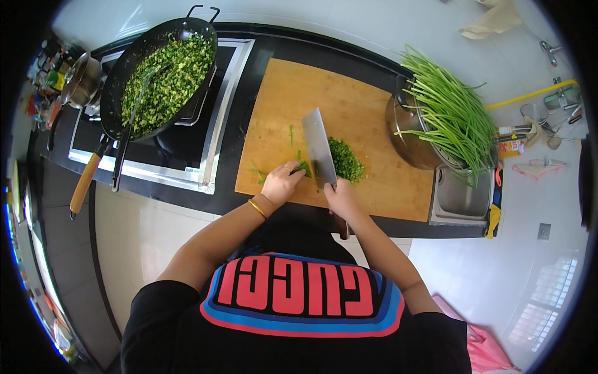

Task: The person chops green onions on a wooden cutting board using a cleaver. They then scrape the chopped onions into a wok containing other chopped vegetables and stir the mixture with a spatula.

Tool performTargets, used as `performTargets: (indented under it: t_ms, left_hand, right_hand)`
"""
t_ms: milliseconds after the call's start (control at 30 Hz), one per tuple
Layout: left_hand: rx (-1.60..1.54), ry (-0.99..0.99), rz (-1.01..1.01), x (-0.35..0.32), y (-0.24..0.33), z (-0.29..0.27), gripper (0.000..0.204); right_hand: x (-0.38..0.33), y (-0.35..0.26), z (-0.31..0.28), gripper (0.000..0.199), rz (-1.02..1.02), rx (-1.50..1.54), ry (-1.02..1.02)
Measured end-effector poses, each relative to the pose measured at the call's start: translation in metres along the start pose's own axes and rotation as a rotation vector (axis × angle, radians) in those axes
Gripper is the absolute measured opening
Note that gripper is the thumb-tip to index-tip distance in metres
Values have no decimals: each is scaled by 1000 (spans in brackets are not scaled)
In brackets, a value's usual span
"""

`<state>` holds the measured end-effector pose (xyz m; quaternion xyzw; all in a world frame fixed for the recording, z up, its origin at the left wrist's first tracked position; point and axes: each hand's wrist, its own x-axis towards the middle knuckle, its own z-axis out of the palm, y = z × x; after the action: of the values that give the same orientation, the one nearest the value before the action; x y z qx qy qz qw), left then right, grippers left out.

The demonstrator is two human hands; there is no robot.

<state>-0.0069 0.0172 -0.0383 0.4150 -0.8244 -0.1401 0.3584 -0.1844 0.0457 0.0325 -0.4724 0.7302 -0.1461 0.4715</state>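
Note:
In my right hand (342,198) is a wide-bladed cleaver (318,143), its handle pointing back toward me and its blade slanting away over the wooden cutting board (311,87). My left hand (281,184), with a gold bangle at the wrist, lies just left of the blade. Its bent fingers press on a small bunch of green chives (304,167). To the right of the blade sits a heap of finely chopped chives (346,161). A few loose green bits (291,134) are scattered on the board's left side. The fingertips of my left hand are partly hidden.
At the far left, a black wok (109,103) of chopped green filling (171,81) with a long-handled spatula (123,153) stands on the stove. A steel pot (405,140) holding long chives (448,112) stands at the board's right, near the sink (461,193). A lidded saucepan (82,81) is beyond the wok.

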Motion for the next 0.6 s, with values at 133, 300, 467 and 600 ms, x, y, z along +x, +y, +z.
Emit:
performTargets:
  t_ms: [133, 300, 467, 600]
  left_hand:
    - [-92, -6, -151, -2, 2, 5, 19]
    - [59, -23, -93, 5, 2, 2, 16]
    - [85, 35, -263, 22, 10, -7, 14]
    - [46, 100, -256, 24, -3, 5, 14]
  right_hand:
    - [-13, 16, -16, 25, -306, -175, 77]
    - [-24, 29, -22, 24, -297, -220, 119]
    - [-27, 32, -21, 27, -179, -59, 110]
    - [-31, 32, -21, 28, -157, -36, 111]
